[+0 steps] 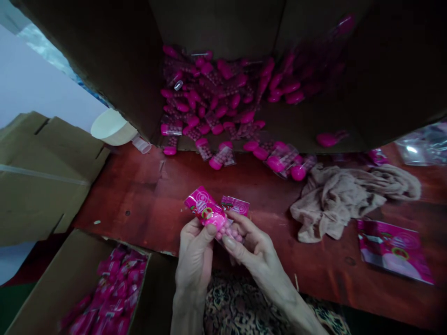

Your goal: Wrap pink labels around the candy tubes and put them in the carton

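Between my two hands, above the table's near edge, is a small clear tube of pink candy balls [228, 232] with a pink printed wrapper [204, 204] around its capped end. My left hand [195, 246] grips the wrapped part, thumb on top. The fingers of my right hand [253, 244] close on the clear end where the balls show. Just behind, a flat pink printed wrapper [235, 204] lies on the table, partly covered by my hands. More pink-capped candy tubes [220, 156] lie beyond, at the mouth of a large carton.
The big carton [223, 28] lies with its opening toward me, heaped with tubes. At lower left, an open box [49, 288] holds wrapped tubes [115, 288]. A crumpled cloth [335, 200] and pink wrappers [394, 251] lie right on the red table [139, 186]. A white scoop [111, 128] rests left.
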`<state>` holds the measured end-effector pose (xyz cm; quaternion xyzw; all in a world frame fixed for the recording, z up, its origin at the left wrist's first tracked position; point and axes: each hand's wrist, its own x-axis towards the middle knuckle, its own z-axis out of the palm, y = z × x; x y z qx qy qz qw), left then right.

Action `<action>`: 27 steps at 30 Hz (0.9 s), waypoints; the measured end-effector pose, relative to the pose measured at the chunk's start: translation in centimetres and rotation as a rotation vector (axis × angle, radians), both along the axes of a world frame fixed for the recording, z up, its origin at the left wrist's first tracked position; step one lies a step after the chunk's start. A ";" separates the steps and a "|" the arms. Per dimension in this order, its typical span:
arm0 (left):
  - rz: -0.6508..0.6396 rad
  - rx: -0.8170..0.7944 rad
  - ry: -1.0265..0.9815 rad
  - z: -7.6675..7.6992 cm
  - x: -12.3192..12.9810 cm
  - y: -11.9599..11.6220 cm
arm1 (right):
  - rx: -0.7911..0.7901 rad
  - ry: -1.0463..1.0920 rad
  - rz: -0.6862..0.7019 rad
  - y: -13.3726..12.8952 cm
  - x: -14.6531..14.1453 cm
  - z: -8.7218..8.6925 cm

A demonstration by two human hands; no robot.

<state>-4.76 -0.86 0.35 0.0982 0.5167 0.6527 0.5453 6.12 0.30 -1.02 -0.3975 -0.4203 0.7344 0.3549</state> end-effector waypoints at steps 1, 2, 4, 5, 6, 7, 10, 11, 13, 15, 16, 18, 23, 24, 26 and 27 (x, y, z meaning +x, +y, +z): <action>-0.015 -0.013 -0.006 0.0 0.1 0.0 | -0.010 0.010 -0.001 0.0 0.0 0.0; -0.023 -0.024 -0.011 0.0 0.3 -0.1 | -0.001 -0.006 -0.011 -0.1 0.0 0.0; -0.029 -0.038 -0.021 0.1 0.7 -0.1 | 0.059 -0.098 -0.057 -0.4 -0.1 -0.2; -0.034 -0.042 -0.031 0.0 0.8 -0.1 | 0.098 -0.161 -0.083 -0.6 -0.1 -0.3; -0.040 -0.048 -0.044 0.0 0.9 -0.1 | 0.138 -0.224 -0.105 -0.9 -0.1 -0.4; -0.043 -0.054 -0.059 0.0 1.0 -0.1 | 0.181 -0.276 -0.124 -1.0 -0.1 -0.5; -0.024 -0.058 -0.063 -0.2 1.0 -0.1 | 0.328 -0.325 -0.119 -1.1 -0.1 -0.7; -0.004 -0.055 -0.051 -0.2 1.0 -0.1 | 0.378 -0.311 -0.112 -1.1 -0.2 -0.7; 0.039 -0.047 -0.029 -0.3 1.3 -0.3 | 0.440 -0.286 -0.114 -1.0 -0.3 -0.8; 0.064 -0.052 -0.023 -0.3 1.7 -0.5 | 0.462 -0.283 -0.145 -1.0 -0.4 -0.8; 0.067 -0.060 -0.028 -0.2 2.0 -0.6 | 0.464 -0.287 -0.171 -1.2 -0.5 -0.9; 0.067 -0.083 -0.040 -0.2 2.3 -0.8 | 0.464 -0.298 -0.220 -1.5 -0.6 -0.9; 0.041 -0.079 -0.028 0.0 2.0 -0.9 | 0.392 -0.284 -0.223 -1.7 -0.8 -0.9; 0.031 -0.074 -0.024 0.1 1.9 -0.9 | 0.374 -0.269 -0.218 -1.7 -0.8 -0.9; 0.006 -0.075 -0.021 0.2 1.6 -0.9 | 0.358 -0.244 -0.219 -1.5 -0.7 -0.8; -0.004 -0.077 -0.020 0.2 1.4 -0.9 | 0.361 -0.238 -0.218 -1.5 -0.7 -0.8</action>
